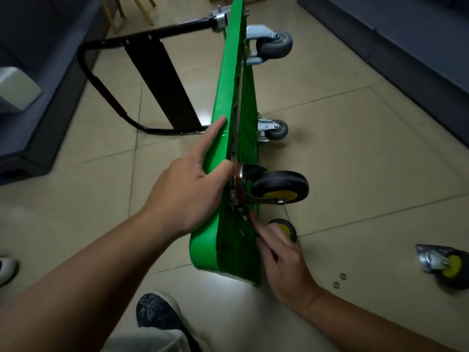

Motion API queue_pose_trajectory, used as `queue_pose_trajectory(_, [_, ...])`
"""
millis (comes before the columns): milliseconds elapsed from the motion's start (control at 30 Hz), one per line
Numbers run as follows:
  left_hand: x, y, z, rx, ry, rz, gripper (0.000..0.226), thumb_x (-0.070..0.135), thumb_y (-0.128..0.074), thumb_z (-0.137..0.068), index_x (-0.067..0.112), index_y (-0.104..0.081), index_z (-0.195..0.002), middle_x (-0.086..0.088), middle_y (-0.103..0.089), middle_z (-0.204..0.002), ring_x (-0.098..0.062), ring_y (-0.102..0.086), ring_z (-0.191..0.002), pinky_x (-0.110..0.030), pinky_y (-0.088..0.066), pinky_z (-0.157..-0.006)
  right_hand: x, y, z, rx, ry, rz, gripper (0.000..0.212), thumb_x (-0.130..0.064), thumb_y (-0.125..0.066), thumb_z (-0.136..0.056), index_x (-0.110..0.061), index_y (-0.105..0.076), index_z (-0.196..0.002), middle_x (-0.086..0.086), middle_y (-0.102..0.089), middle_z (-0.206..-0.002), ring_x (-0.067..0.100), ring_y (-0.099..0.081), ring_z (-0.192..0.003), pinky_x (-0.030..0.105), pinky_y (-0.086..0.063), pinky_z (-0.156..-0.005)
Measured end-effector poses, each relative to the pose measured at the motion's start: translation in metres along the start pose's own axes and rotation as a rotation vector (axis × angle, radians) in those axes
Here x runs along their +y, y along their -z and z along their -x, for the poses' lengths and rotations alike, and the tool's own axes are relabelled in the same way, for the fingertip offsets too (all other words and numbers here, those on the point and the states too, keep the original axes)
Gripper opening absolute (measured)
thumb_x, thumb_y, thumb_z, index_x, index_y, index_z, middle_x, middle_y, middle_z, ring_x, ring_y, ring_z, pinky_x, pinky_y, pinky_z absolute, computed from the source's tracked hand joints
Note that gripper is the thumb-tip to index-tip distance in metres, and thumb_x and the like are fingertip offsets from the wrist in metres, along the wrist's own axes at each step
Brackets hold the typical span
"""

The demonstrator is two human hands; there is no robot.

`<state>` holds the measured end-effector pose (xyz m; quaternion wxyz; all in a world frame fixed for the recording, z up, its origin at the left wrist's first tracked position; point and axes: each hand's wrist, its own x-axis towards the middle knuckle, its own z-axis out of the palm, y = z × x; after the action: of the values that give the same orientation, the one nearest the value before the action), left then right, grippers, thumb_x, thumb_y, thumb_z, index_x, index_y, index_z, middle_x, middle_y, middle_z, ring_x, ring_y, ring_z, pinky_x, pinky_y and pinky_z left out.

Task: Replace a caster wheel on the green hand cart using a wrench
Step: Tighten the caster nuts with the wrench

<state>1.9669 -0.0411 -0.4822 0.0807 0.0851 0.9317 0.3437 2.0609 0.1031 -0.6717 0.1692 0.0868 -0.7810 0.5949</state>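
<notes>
The green hand cart [225,102] stands on its side edge on the tiled floor, with its underside facing right. My left hand [193,181] grips the cart's upper edge, index finger stretched along it. A black caster with a yellow hub [279,188] sits against the underside near me. Just below its mounting plate, my right hand [281,257] is closed around a thin dark tool, apparently the wrench [250,219], whose tip is at the plate's bolts. Another yellow-hubbed wheel [285,228] shows partly behind my right hand.
A loose caster [442,264] lies on the floor at right, with two small washers [339,280] beside it. Two grey casters [275,44] [275,129] stay on the cart's far end. The black folded handle [142,80] lies left. Sofas flank both sides. My shoe [157,313] is below.
</notes>
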Motion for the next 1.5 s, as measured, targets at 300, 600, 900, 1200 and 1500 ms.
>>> queue_pose_trajectory(300, [0.002,0.001,0.0,0.04,0.011,-0.015,0.068,0.056,-0.046,-0.084,0.077,-0.019,-0.143,0.01,-0.058,-0.111,-0.019,-0.07,-0.088,-0.049,-0.06,-0.081,-0.052,-0.003,0.0,-0.088,-0.35,-0.34,0.045,-0.015,-0.056,-0.1,-0.036,-0.058,-0.14,-0.003,-0.071,-0.077,0.013,-0.064,-0.061,0.023,-0.053,-0.059])
queue_pose_trajectory(600, [0.011,0.001,0.001,-0.007,-0.003,-0.001,0.068,0.057,-0.047,-0.086,0.072,-0.021,-0.147,0.002,-0.064,-0.127,-0.022,-0.071,-0.089,-0.051,-0.059,-0.083,-0.108,0.01,0.006,-0.008,-0.784,-0.812,0.028,-0.017,-0.067,-0.096,-0.033,-0.067,-0.119,0.007,-0.056,-0.06,0.023,-0.054,-0.038,0.024,-0.042,-0.038])
queue_pose_trajectory(900, [0.006,0.001,-0.004,0.006,-0.011,-0.012,0.068,0.051,-0.05,-0.091,0.069,-0.02,-0.149,0.018,-0.053,-0.129,-0.015,-0.069,-0.101,-0.047,-0.059,-0.09,-0.015,0.019,0.021,0.112,-0.225,-0.131,0.043,-0.028,-0.057,-0.102,-0.041,-0.054,-0.143,-0.016,-0.064,-0.098,0.006,-0.062,-0.073,0.015,-0.05,-0.07])
queue_pose_trajectory(1200, [0.005,0.002,-0.004,0.02,-0.011,-0.03,0.067,0.053,-0.048,-0.088,0.071,-0.022,-0.147,0.014,-0.06,-0.127,-0.016,-0.071,-0.093,-0.049,-0.059,-0.084,0.006,-0.008,0.003,0.018,0.076,-0.141,0.047,-0.007,-0.051,-0.103,-0.018,-0.05,-0.149,-0.002,-0.056,-0.111,0.013,-0.058,-0.098,0.016,-0.045,-0.086])
queue_pose_trajectory(1500, [0.004,0.007,-0.002,0.043,0.0,-0.077,0.065,0.047,-0.048,-0.093,0.073,-0.021,-0.146,0.017,-0.054,-0.124,-0.014,-0.068,-0.093,-0.048,-0.059,-0.085,-0.037,-0.013,0.008,-0.051,-0.261,-0.348,0.047,-0.01,-0.057,-0.1,-0.035,-0.059,-0.14,-0.004,-0.065,-0.087,0.017,-0.063,-0.064,0.028,-0.055,-0.061])
